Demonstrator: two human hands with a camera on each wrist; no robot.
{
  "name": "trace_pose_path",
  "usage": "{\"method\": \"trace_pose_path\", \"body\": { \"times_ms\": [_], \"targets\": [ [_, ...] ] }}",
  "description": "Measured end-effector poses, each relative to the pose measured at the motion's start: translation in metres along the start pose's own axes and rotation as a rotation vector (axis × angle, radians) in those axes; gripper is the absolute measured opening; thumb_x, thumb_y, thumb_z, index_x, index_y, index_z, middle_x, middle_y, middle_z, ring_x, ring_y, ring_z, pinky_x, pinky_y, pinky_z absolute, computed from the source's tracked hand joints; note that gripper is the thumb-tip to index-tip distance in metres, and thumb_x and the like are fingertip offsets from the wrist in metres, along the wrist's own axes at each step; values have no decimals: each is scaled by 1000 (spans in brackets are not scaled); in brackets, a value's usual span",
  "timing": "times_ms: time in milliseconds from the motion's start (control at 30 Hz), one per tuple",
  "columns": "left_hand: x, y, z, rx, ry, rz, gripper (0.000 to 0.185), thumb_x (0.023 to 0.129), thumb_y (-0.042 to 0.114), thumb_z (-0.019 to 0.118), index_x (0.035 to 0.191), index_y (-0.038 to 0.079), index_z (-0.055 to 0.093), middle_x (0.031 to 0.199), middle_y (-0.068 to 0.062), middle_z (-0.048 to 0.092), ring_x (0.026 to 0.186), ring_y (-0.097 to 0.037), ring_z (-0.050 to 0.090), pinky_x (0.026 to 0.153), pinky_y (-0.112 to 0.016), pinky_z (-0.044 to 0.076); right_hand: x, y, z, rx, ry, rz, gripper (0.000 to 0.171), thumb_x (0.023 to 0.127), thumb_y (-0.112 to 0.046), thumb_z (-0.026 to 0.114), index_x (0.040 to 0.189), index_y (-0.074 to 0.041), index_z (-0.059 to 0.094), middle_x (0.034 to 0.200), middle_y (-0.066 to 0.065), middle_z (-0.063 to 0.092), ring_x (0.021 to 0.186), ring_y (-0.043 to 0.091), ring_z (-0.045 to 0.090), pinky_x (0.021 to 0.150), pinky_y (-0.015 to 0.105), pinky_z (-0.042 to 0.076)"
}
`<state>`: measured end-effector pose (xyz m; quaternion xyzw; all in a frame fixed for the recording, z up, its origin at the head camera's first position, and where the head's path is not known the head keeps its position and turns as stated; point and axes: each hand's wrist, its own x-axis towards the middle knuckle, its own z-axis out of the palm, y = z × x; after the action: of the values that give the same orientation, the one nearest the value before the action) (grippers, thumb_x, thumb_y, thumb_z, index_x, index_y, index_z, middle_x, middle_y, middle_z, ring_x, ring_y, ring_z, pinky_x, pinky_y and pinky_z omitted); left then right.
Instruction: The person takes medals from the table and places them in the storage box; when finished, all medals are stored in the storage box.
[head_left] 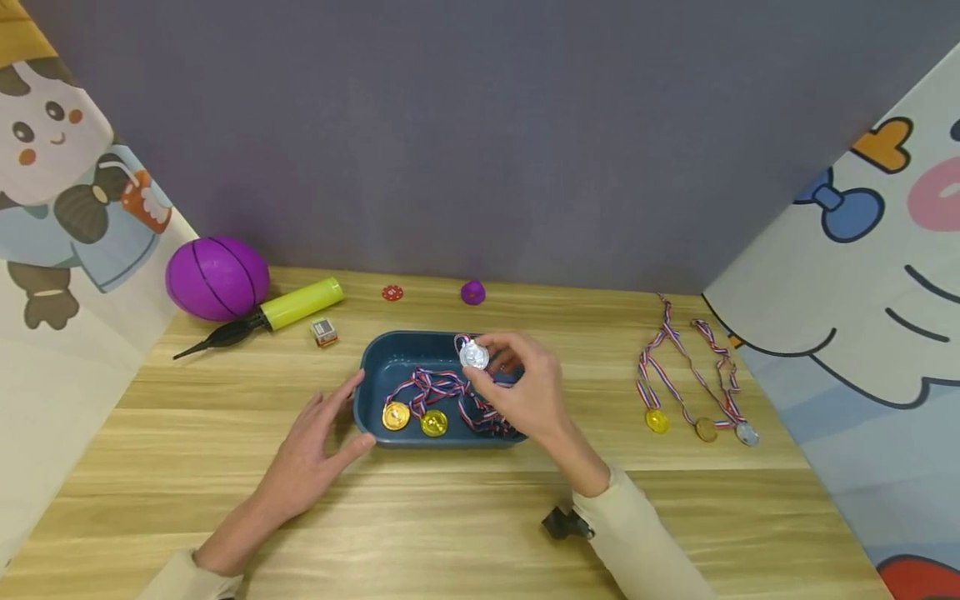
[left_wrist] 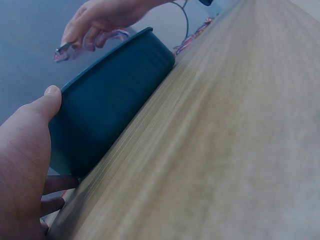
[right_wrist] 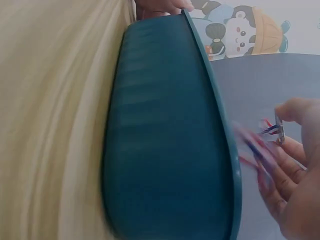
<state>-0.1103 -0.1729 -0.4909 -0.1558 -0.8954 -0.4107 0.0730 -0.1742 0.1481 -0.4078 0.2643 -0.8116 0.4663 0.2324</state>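
A dark teal plastic tub [head_left: 450, 443] stands on the wooden table. Inside it lie a gold medal [head_left: 396, 415], another gold medal [head_left: 434, 423] and a tangle of striped ribbons [head_left: 442, 385]. Above the tub my right hand [head_left: 525, 385] pinches a silver medal [head_left: 474, 355] between thumb and fingers, its red, white and blue ribbon [right_wrist: 260, 152] trailing by the fingers. My left hand [head_left: 311, 454] rests against the tub's left end, fingers spread and fairly straight. The left wrist view shows its thumb [left_wrist: 52, 97] touching the tub near the rim.
On the right lie a gold medal [head_left: 657, 420], a bronze-coloured medal [head_left: 706, 429] and a silver medal [head_left: 747, 433] with ribbons. Along the back are a purple ball [head_left: 217, 278], a yellow pump [head_left: 302, 303], a small box [head_left: 324, 332], a red chip [head_left: 392, 292] and a purple object [head_left: 472, 292].
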Motion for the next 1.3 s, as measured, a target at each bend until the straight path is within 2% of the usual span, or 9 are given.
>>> {"method": "trace_pose_path", "body": {
  "times_ms": [67, 200, 400, 600, 733, 967, 1133, 1300],
  "targets": [
    [0, 0, 0, -1, 0, -1, 86, 105, 36, 77, 177, 33, 29, 170, -20, 48, 156, -57, 39, 128, -80, 20, -3, 1, -2, -8, -18, 6, 33, 84, -12, 94, 115, -7, 82, 96, 6, 77, 78, 28, 73, 71, 39, 65],
    [0, 0, 0, -5, 3, 5, 86, 105, 35, 77, 177, 33, 30, 170, -19, 49, 155, -55, 41, 129, -79, 20, -9, 5, -6, -46, -34, 19, 31, 84, -16, 94, 111, -9, 83, 93, 6, 75, 81, 28, 71, 73, 41, 61],
    [0, 1, 0, -10, 9, 10, 86, 105, 36, 77, 177, 33, 30, 169, -20, 51, 154, -55, 43, 130, -77, 20, -18, 7, -10, -122, -69, 25, 30, 84, -19, 95, 111, -11, 84, 90, 2, 71, 79, 22, 63, 65, 32, 51],
    [0, 0, 0, -13, 14, 14, 86, 104, 35, 77, 177, 34, 30, 168, -21, 51, 154, -54, 45, 131, -76, 19, -23, 7, -9, -173, -138, 35, 30, 85, -20, 97, 112, -13, 85, 96, -1, 73, 83, 18, 63, 70, 35, 54],
    [0, -1, 1, -13, 10, 13, 86, 105, 35, 77, 177, 34, 30, 169, -20, 50, 154, -54, 44, 130, -77, 20, -25, 4, -7, -240, -195, 81, 31, 85, -23, 98, 111, -12, 85, 95, 1, 69, 78, 20, 59, 66, 31, 50],
    [0, -1, 2, -10, 10, 11, 86, 104, 36, 77, 177, 34, 31, 168, -20, 51, 154, -55, 44, 129, -79, 20, -27, 6, -2, -321, -287, 99, 31, 84, -24, 100, 108, -11, 87, 89, -3, 62, 67, 7, 42, 58, 24, 39],
    [-1, -2, 2, -10, 13, 13, 86, 104, 35, 77, 177, 34, 31, 168, -20, 51, 154, -55, 44, 130, -78, 20, -28, 6, 1, -359, -352, 110, 32, 84, -26, 100, 109, -10, 87, 84, -1, 61, 70, 8, 43, 62, 25, 40],
    [-1, -2, 2, -14, 16, 21, 86, 104, 35, 78, 176, 34, 31, 167, -20, 53, 153, -54, 46, 130, -77, 21, -29, 7, 2, -362, -377, 101, 31, 85, -25, 100, 110, -12, 88, 79, -1, 56, 70, 10, 41, 66, 28, 38]
  ]
}}
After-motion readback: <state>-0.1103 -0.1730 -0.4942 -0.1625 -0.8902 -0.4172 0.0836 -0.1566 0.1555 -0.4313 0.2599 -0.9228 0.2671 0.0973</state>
